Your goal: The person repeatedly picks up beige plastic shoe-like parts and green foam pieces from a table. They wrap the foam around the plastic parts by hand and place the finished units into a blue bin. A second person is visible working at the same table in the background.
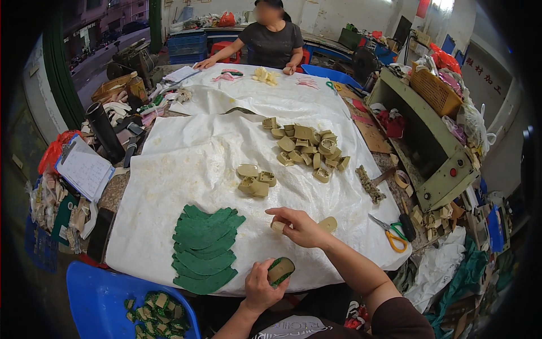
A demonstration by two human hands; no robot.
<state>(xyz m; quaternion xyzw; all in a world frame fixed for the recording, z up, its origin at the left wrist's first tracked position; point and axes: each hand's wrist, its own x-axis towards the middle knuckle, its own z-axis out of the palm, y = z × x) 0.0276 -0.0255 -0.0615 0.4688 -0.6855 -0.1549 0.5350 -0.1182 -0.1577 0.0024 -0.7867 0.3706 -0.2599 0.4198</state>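
Observation:
My left hand (261, 284) is closed round a shoe heel (280, 271) with green glittery covering round its sides and a bare tan face. Over the table's near part is my right hand (301, 227), index finger stretched out and the others bent. A small pale piece (278, 226) shows at its fingertips; its kind is unclear. Just beyond that hand lies a bare tan heel (327, 224), partly hidden. Green curved strips (204, 251) overlap in a stack to the left. A few tan heels (256, 185) lie mid-table, with a larger pile (307, 146) farther off.
A blue tub (84, 294) with green-covered heels (158, 313) stands at the lower left. Scissors (390, 231) and a dark-handled tool (406, 226) lie at the right edge, near a green metal machine (423, 141). A co-worker (272, 42) sits across the white-covered table (175, 147).

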